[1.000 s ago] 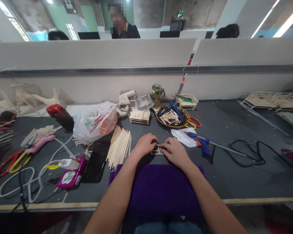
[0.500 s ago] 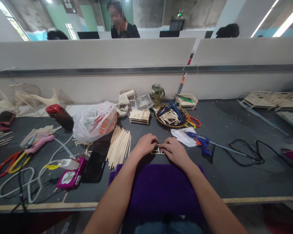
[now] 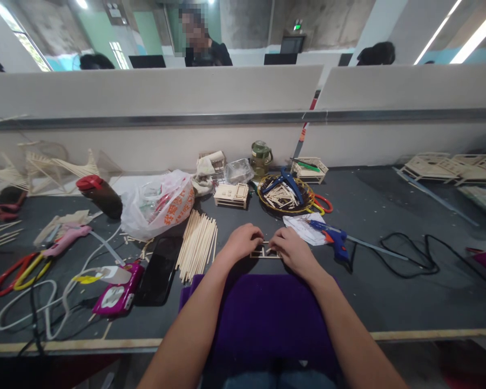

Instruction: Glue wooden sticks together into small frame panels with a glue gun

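Observation:
A small flat frame of pale wooden sticks (image 3: 264, 256) lies on the dark table just beyond the purple cloth. My left hand (image 3: 243, 241) is closed at its left end, fingertips gripping the far corner. Over the right half, my right hand (image 3: 290, 249) is bent with its fingers pinched together. A short stick piece (image 3: 269, 250) shows at those fingertips, inside the frame. Parts of the frame's right end are hidden under the right hand. To the left of my hands lies a bundle of loose wooden sticks (image 3: 197, 246).
A blue glue gun (image 3: 340, 243) rests on the right, its black cord trailing. Behind are a basket of stick pieces (image 3: 263, 201), a small stick-built model (image 3: 231, 195) and a plastic bag (image 3: 157, 205). On the left lie a phone (image 3: 159, 273) and a magenta power strip (image 3: 119, 292).
My right hand has shifted slightly right, away from my left hand. More of the frame's middle shows between them. My left hand has stayed almost still.

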Motion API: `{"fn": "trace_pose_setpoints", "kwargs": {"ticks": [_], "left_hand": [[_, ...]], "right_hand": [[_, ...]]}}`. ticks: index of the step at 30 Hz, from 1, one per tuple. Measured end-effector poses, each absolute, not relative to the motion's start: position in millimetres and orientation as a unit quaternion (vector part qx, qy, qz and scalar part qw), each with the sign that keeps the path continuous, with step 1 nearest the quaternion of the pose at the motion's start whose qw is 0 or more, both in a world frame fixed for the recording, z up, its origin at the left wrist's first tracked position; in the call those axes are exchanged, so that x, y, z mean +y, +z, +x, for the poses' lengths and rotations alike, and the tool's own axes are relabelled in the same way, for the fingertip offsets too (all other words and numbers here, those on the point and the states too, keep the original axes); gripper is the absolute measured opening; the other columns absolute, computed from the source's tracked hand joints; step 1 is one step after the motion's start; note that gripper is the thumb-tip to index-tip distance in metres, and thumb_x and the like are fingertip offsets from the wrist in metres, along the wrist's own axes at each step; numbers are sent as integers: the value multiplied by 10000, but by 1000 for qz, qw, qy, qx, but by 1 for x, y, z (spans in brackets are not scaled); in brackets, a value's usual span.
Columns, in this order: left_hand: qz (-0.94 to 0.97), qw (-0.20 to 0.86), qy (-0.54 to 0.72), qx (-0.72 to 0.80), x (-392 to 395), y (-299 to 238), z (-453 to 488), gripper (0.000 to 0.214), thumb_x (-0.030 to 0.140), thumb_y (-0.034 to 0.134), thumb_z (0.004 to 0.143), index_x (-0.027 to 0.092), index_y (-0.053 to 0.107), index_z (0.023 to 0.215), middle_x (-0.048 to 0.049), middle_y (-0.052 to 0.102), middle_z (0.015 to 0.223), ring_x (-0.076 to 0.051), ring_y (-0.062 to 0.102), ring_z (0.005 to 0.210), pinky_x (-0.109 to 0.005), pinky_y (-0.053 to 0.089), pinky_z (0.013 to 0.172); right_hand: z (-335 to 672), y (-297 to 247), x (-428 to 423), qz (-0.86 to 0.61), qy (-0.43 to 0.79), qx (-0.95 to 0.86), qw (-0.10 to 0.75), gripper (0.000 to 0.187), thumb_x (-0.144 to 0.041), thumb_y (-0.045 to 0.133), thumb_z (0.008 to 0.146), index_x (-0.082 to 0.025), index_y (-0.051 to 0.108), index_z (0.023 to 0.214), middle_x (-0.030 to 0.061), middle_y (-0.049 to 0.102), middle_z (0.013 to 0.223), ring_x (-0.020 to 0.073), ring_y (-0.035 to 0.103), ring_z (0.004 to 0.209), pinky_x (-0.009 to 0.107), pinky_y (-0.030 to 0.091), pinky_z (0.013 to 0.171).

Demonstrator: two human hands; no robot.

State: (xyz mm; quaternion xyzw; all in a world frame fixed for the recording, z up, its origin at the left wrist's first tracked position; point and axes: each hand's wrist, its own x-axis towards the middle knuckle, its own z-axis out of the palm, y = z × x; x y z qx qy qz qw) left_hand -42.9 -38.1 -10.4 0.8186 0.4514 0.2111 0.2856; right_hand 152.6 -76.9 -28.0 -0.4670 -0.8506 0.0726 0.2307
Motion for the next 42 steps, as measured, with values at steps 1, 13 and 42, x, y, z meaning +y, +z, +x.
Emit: {"fn": "trace_pose_setpoints", "kwargs": {"ticks": [1, 13, 42], "left_hand": [[811, 313, 224, 441, -39, -10, -42, 171, 242, 551, 791, 182, 707, 827, -45, 659, 829, -182, 584, 803, -273, 416, 720], [587, 551, 421, 419, -39, -9, -30, 268, 266, 689, 677, 136, 714, 910, -25, 629, 681, -113, 522, 603, -228, 384, 577], [238, 672, 577, 398, -24, -18, -47, 366, 336, 851, 524, 131, 708, 791, -13, 645, 704, -49, 534, 540, -162, 437, 503]], "right_hand": [[153, -26, -77, -469, 71, -847, 241, 146, -125, 504, 864, -206, 624, 855, 50, 574, 894, 188, 469, 860, 292, 388, 731], [177, -3, -85, -649, -95, -651, 382, 240, -297, 423, 923, -156, 603, 995, 103, 646, 936, 230, 554, 887, 345, 420, 813], [220, 2, -89, -757, 72, -542, 358, 427, -484, 515, 774, -152, 576, 1036, 101, 660, 830, 250, 622, 707, 343, 468, 639]]}}
